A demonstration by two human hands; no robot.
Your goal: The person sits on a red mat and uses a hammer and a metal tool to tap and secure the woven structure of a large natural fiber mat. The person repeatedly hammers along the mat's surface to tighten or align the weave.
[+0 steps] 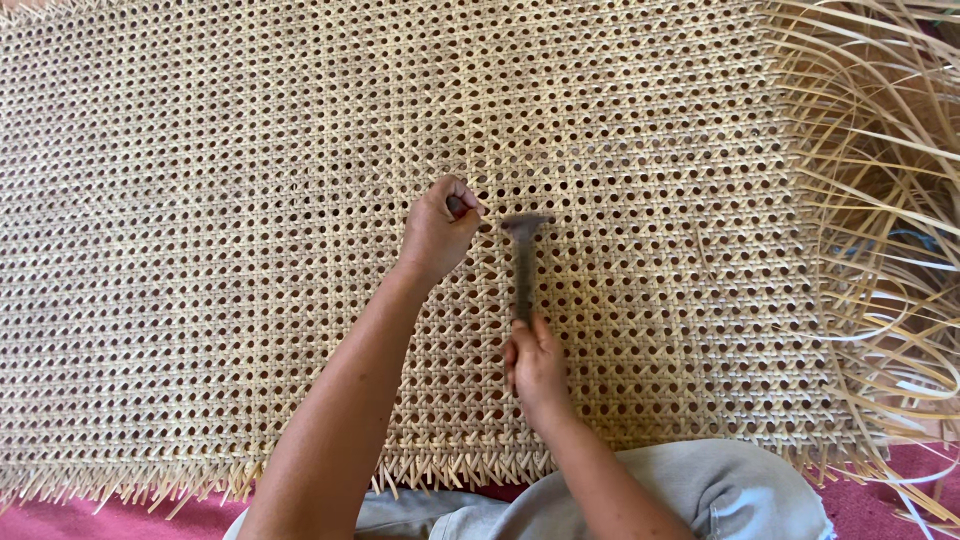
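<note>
Cane webbing (250, 200), woven in an open hexagonal pattern, pale straw colour; fills nearly the whole frame, lying flat on a red floor covering (60, 520) seen along the bottom edge. Cut ends stick out as a fringe along the lower border.

Loose cane strips (880, 200), unwoven, curling in a tangle down the right side of the frame.

Grey trouser leg (720, 490), bottom centre-right, the person's own knee just beside the webbing edge.

Left hand (438, 232), centre of frame, fingers curled and pinched on a small dark object pressed to the webbing; what the object is cannot be told.

Right hand (535, 362), just below centre, closed round the lower end of a hammer (524, 262). Handle upright in the picture, head near the left fingertips, blurred.

Risk, as a judgement: hammer head and left fingers sit very close, so a stray blow could catch the fingers; a hard blow could split a strand.
</note>
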